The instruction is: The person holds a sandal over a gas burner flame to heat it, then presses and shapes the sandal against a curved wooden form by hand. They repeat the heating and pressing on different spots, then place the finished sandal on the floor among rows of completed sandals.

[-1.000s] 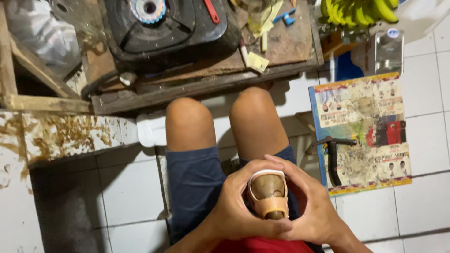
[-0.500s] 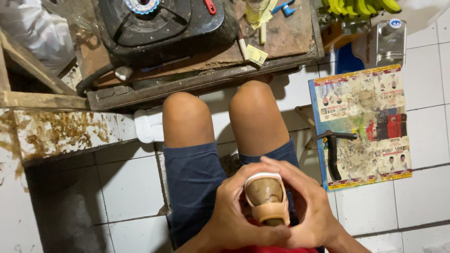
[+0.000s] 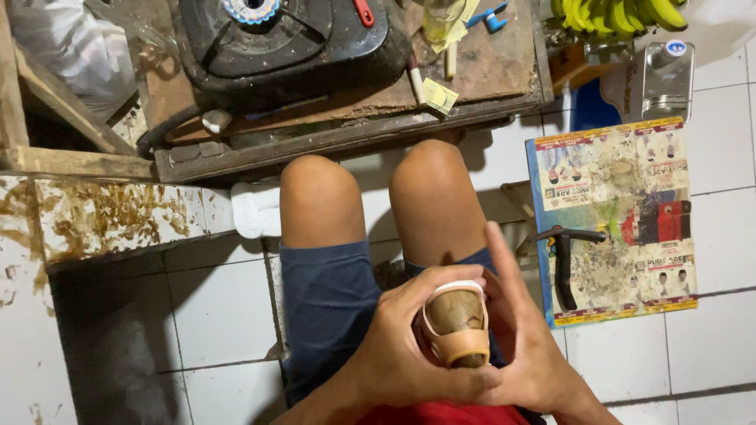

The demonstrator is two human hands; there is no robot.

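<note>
Tan leather cup (image 3: 457, 327); navy shorts (image 3: 331, 307) — yellow bananas (image 3: 614, 14)

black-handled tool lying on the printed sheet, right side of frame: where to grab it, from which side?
Probably by the long black handle, which lies flat on the printed sheet with bare sheet on both sides. Come from above, fingers across its width. The short crossbar at its top end looks thinner and offers less to hold. Both hands, left hand and right hand, are around the small brown piece.

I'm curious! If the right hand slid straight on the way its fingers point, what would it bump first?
Probably the right knee: the right hand's fingers point up along that thigh. Past it stands the wooden table. Depth is hard to judge.
</note>
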